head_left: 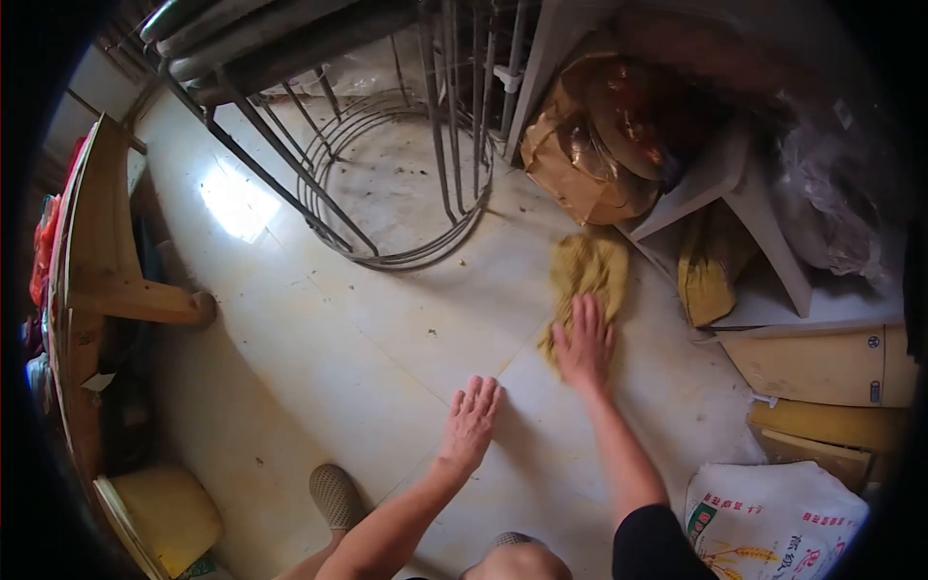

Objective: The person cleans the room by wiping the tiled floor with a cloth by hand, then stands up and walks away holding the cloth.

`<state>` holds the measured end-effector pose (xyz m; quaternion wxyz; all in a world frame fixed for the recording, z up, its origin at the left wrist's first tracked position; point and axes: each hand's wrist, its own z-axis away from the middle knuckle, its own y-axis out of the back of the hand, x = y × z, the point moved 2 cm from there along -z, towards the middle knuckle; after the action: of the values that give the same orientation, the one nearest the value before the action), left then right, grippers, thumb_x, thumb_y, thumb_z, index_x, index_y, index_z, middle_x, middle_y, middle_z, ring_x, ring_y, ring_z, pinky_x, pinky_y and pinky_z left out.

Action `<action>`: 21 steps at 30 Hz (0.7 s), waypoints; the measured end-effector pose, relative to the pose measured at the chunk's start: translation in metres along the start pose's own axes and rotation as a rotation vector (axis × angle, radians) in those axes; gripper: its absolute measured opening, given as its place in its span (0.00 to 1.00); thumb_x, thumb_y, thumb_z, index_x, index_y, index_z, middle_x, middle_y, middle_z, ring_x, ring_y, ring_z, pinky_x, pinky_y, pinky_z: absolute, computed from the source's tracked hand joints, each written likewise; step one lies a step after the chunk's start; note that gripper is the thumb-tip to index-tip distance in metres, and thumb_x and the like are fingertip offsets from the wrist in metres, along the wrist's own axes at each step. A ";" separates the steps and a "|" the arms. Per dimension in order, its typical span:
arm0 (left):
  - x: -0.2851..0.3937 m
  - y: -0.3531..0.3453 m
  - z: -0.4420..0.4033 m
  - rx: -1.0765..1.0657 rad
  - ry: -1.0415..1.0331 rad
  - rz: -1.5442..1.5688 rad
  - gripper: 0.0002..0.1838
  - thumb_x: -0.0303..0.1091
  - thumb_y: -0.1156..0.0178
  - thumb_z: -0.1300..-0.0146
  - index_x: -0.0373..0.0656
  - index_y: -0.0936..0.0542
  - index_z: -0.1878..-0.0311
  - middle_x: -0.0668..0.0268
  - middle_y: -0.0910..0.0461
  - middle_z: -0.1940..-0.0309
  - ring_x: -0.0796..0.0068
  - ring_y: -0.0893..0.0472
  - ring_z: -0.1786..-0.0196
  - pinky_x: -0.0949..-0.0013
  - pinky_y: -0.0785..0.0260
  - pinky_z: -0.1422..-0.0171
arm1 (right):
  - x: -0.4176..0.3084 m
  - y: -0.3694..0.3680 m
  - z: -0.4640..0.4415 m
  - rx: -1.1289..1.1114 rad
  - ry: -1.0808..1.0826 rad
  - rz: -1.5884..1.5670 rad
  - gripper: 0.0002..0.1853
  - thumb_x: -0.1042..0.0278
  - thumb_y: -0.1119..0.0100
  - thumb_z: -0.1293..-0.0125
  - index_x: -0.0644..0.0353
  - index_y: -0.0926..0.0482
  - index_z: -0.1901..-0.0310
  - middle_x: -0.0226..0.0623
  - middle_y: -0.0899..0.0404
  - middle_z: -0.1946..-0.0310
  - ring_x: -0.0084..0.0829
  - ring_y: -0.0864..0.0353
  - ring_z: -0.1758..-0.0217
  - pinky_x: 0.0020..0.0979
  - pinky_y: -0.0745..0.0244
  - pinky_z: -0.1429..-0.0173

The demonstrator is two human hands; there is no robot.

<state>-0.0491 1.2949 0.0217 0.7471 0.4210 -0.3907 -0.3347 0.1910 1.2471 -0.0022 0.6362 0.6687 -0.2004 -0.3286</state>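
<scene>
Cloth of rumpled mustard-yellow fabric (592,266) lies on pale, glossy floor tiles (329,338) beneath a bare, flat-spread right hand (585,345), while the bare left hand (471,422), fingers extended, holds nothing, and even palm pressure should best keep loose folds from bunching.

My right grip (584,343) hides part of the yellow cloth (590,266). The top edge crops the metal frame (290,48) at eleven o'clock; the bottom crops the printed sack (773,512) at four. Floor specks (431,332) are too small to identify.
</scene>
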 end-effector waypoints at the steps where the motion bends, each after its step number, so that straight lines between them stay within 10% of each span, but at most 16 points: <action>1: -0.002 -0.002 0.001 0.009 -0.009 0.008 0.34 0.29 0.50 0.33 0.41 0.43 0.24 0.59 0.47 0.22 0.55 0.48 0.20 0.49 0.52 0.19 | -0.009 -0.005 0.026 -0.035 0.009 0.003 0.35 0.46 0.47 0.30 0.52 0.40 0.26 0.38 0.44 0.23 0.41 0.51 0.19 0.57 0.50 0.23; 8: 0.004 0.003 -0.002 -0.054 -0.013 -0.069 0.36 0.28 0.47 0.35 0.40 0.44 0.23 0.57 0.48 0.22 0.52 0.49 0.20 0.50 0.52 0.19 | -0.058 -0.009 -0.002 -0.217 0.413 -0.134 0.35 0.44 0.48 0.32 0.48 0.39 0.26 0.37 0.46 0.22 0.40 0.55 0.17 0.58 0.58 0.20; 15: 0.002 0.007 -0.001 -0.067 -0.008 -0.041 0.34 0.27 0.48 0.34 0.43 0.43 0.24 0.58 0.50 0.22 0.51 0.49 0.20 0.49 0.52 0.20 | -0.029 -0.008 -0.126 0.045 -0.084 -0.064 0.35 0.41 0.53 0.29 0.49 0.39 0.26 0.36 0.45 0.22 0.39 0.52 0.18 0.56 0.55 0.21; 21: -0.003 -0.014 0.001 0.061 -0.026 0.020 0.40 0.28 0.39 0.39 0.46 0.43 0.23 0.58 0.47 0.22 0.51 0.47 0.20 0.46 0.51 0.20 | -0.095 -0.043 -0.007 0.029 0.249 -0.135 0.36 0.45 0.45 0.33 0.50 0.37 0.27 0.39 0.42 0.25 0.39 0.50 0.19 0.57 0.51 0.24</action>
<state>-0.0538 1.2916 0.0088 0.7322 0.4352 -0.4146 -0.3203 0.1222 1.3219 -0.0273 0.6228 0.7253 -0.0791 -0.2824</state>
